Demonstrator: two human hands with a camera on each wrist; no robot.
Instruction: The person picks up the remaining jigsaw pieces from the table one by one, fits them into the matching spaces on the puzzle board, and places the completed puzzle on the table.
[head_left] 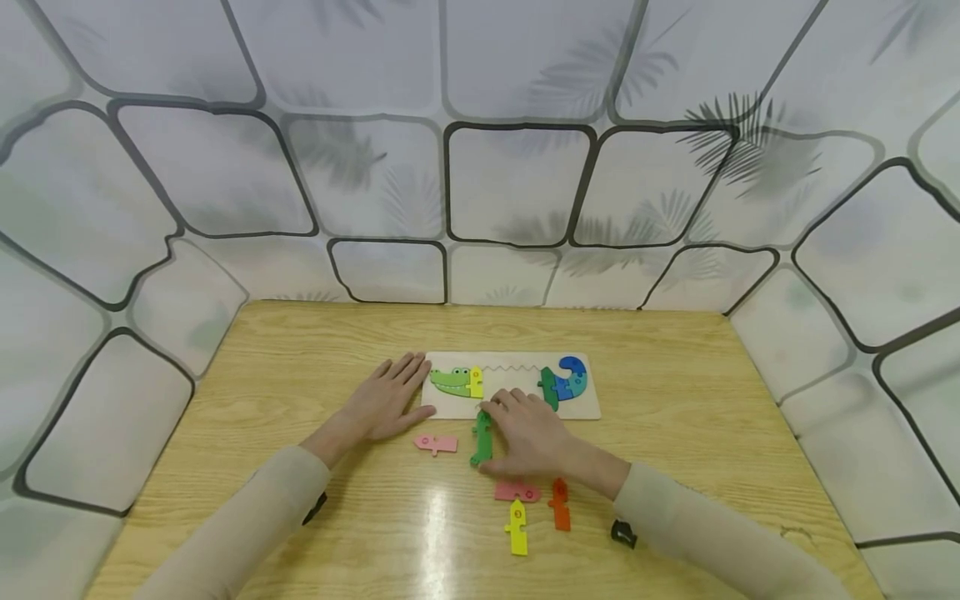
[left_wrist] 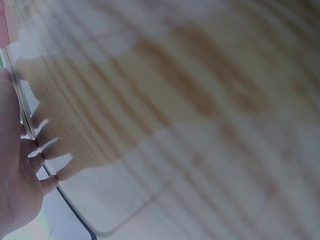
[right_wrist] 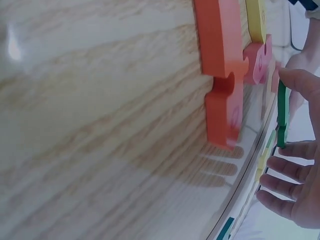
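Observation:
A pale wooden puzzle board (head_left: 517, 408) lies on the table. At its left end sits a light green crocodile head (head_left: 450, 382) with a yellow piece (head_left: 476, 382) beside it; a dark green piece (head_left: 550, 389) and blue tail pieces (head_left: 573, 379) fill the right end. My left hand (head_left: 386, 398) rests with spread fingers at the board's left edge. Between thumb and index finger my right hand (head_left: 528, 433) pinches a green puzzle piece (right_wrist: 283, 112), held at the board's front edge in the head view.
Loose on the table in front of the board lie a pink piece (head_left: 436, 444), a darker pink piece (head_left: 517, 492), a yellow piece (head_left: 517, 528) and an orange-red piece (head_left: 560, 505). A patterned wall (head_left: 517, 183) stands behind the table.

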